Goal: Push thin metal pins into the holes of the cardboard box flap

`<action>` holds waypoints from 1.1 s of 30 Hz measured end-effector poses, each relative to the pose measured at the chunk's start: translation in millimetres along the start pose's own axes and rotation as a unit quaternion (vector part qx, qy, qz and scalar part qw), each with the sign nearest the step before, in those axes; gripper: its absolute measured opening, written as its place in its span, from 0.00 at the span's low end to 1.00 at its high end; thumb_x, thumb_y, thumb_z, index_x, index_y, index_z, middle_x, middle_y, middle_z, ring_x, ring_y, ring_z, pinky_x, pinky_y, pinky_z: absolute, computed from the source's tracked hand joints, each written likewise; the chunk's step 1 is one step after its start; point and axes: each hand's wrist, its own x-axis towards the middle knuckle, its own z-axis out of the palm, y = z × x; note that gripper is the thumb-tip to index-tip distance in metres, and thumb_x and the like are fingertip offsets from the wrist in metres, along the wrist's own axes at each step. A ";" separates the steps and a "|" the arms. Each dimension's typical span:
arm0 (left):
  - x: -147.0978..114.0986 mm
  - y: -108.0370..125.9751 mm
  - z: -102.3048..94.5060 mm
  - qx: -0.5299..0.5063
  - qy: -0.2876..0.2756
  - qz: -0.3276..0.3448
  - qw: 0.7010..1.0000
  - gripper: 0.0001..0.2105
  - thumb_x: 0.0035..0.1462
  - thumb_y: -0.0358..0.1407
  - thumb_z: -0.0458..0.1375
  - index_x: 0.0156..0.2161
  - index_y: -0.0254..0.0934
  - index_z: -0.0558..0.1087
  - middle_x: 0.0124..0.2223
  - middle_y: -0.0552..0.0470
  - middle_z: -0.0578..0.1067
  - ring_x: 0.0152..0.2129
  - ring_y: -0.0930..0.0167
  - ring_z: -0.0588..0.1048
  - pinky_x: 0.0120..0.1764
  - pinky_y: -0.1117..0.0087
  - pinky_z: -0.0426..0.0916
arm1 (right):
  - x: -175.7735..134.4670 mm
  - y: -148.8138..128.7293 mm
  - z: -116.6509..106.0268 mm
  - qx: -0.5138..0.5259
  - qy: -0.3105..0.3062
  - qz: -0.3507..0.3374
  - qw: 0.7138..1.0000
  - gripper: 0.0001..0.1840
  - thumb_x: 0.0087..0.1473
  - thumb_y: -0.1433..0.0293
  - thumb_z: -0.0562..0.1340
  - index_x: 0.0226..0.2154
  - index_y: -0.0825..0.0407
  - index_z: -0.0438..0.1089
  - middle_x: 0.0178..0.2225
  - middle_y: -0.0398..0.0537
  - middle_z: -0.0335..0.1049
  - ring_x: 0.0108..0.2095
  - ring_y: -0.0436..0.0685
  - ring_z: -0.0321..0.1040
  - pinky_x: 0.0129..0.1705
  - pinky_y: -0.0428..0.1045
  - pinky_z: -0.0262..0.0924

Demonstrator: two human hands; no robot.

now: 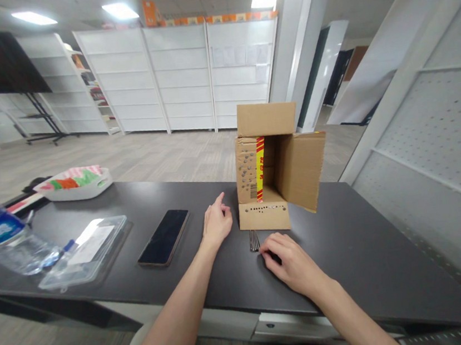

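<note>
A cardboard box (246, 162) stands on the dark table with its open side toward me and its flaps spread. Round grey heads dot its left front flap, and a row of small dark holes crosses the lower flap (265, 221). Several thin metal nails (254, 241) lie side by side just below that flap. My right hand (292, 261) is beside them, fingers curled and thumb and fingertips together at the row's right edge; whatever is between them is hidden. Left of the box rests my left hand (217, 221), index finger stretched out, holding nothing visible.
A black phone (164, 238) lies left of my left forearm. Farther left are a clear plastic case (87, 251), a large water bottle (7, 236) and a white basket (75, 191) with colourful contents. A perforated white panel (439, 130) borders the table's right side.
</note>
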 end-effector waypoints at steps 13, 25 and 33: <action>-0.3 2.5 -0.8 0.003 -0.004 -0.003 1.000 0.27 0.58 0.28 0.52 0.63 0.31 0.62 0.42 0.47 0.81 0.48 0.67 0.76 0.61 0.61 0.62 | -1.8 0.1 1.1 -0.004 0.000 0.010 1.000 0.08 0.58 0.79 0.57 0.35 0.50 0.68 0.35 0.47 0.71 0.38 0.57 0.66 0.40 0.52 0.58; -0.6 3.5 -1.2 0.003 -0.002 -0.004 1.000 0.27 0.59 0.28 0.52 0.63 0.30 0.62 0.42 0.46 0.81 0.48 0.66 0.76 0.60 0.61 0.63 | -1.5 1.9 3.0 0.000 0.029 0.026 0.999 0.08 0.58 0.79 0.57 0.35 0.50 0.67 0.35 0.48 0.70 0.38 0.58 0.65 0.41 0.52 0.58; 0.1 0.9 0.1 -0.001 -0.001 -0.001 1.000 0.27 0.58 0.28 0.52 0.63 0.30 0.62 0.41 0.47 0.81 0.48 0.66 0.76 0.61 0.59 0.62 | -0.5 0.9 2.7 -0.008 0.006 0.038 0.999 0.08 0.58 0.79 0.58 0.35 0.50 0.67 0.35 0.46 0.70 0.38 0.58 0.65 0.40 0.52 0.57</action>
